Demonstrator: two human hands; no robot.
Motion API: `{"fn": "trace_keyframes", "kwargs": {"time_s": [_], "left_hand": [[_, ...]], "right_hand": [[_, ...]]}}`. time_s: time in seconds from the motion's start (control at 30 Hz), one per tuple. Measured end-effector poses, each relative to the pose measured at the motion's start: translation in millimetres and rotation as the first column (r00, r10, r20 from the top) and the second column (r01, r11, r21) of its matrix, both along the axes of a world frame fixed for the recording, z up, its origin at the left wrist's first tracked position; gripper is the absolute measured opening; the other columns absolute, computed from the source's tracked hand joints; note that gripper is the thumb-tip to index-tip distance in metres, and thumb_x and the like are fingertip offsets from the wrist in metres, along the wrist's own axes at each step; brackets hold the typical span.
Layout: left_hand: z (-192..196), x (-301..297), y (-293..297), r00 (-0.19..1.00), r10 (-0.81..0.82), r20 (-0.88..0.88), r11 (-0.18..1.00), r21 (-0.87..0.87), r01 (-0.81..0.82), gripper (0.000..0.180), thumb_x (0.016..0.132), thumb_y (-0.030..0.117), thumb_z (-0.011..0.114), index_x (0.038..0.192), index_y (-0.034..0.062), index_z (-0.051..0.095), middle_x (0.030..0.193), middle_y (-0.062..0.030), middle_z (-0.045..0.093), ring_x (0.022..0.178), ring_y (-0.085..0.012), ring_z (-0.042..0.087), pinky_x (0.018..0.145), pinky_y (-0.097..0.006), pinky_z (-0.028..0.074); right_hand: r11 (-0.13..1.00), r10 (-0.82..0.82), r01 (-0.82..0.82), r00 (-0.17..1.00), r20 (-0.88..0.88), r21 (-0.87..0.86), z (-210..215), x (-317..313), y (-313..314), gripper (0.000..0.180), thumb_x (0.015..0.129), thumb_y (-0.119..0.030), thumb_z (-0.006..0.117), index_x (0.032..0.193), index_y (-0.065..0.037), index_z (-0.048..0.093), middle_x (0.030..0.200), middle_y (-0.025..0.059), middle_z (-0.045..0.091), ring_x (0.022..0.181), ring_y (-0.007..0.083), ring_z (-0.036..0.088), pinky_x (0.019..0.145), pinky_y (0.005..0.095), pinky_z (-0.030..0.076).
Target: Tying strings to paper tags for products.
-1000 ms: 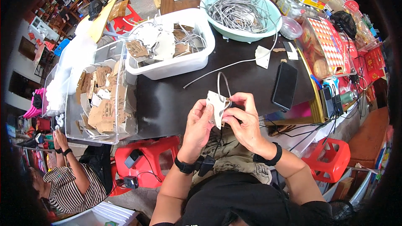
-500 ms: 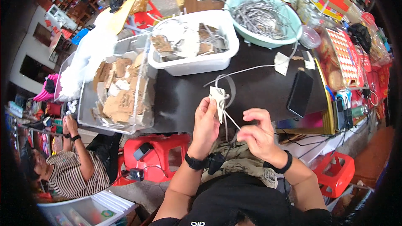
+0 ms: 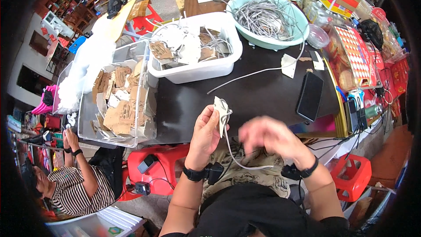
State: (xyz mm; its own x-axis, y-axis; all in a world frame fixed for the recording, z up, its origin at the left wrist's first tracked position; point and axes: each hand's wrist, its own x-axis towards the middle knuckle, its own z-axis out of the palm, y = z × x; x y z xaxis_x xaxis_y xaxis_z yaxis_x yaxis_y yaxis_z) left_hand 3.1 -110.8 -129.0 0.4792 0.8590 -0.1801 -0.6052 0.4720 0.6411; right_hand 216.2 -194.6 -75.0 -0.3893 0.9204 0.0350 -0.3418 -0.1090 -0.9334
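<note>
My left hand (image 3: 205, 128) pinches a small white card (image 3: 219, 113) between thumb and fingers above the table's near edge. A grey cord (image 3: 231, 149) is looped around the card. Its free tail hangs down and curves right over my lap. To the right of the card, my right hand (image 3: 274, 138) is smeared by motion and apart from the card, so its fingers are unclear. Ahead of both hands, a second length of grey cord (image 3: 250, 75) lies across the dark table, running from the turquoise basin (image 3: 237, 23).
A white tub (image 3: 193, 75) and a clear bin (image 3: 147, 101) hold card pieces, the tub also cords. A black phone (image 3: 310, 96) and a loose white card (image 3: 288, 66) lie at right. Red stools (image 3: 160, 184) stand below; another person (image 3: 74, 180) sits at left.
My right hand has let go of the cord tail, which now hangs loose. A wide cord loop beside the card has drawn in. My left hand has moved slightly left and nearer.
</note>
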Motion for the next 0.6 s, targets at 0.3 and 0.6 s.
{"fn": "trace_keyframes", "kwargs": {"time_s": [0.3, 0.6], "left_hand": [[-1, 13, -14, 0.990, -0.050, -0.130, 0.997, 0.046, 0.057, 0.015, 0.102, 0.019, 0.055, 0.111, 0.0071, 0.056, 0.098, -0.0011, 0.064, 0.081, -0.0088, 0.062, 0.070, -0.027, 0.053], [1, 20, -9, 0.994, 0.100, -0.050, 0.994, -0.037, -0.102, 0.017, 0.102, 0.019, 0.055, 0.112, 0.0056, 0.056, 0.096, -0.0033, 0.064, 0.081, -0.0125, 0.063, 0.075, -0.027, 0.053]], "right_hand": [[0.938, -0.344, 0.343, 0.902, 0.263, 0.051, -27, -22, 48, 0.010, 0.094, -0.004, 0.061, 0.101, 0.002, 0.065, 0.098, 0.0043, 0.066, 0.086, 0.0128, 0.061, 0.077, 0.0276, 0.050], [0.806, -0.587, 0.441, 0.678, 0.442, 0.395, -26, -30, 30, 0.016, 0.091, -0.009, 0.067, 0.101, 0.002, 0.062, 0.098, 0.0113, 0.064, 0.087, 0.0202, 0.064, 0.075, 0.0313, 0.052]]}}
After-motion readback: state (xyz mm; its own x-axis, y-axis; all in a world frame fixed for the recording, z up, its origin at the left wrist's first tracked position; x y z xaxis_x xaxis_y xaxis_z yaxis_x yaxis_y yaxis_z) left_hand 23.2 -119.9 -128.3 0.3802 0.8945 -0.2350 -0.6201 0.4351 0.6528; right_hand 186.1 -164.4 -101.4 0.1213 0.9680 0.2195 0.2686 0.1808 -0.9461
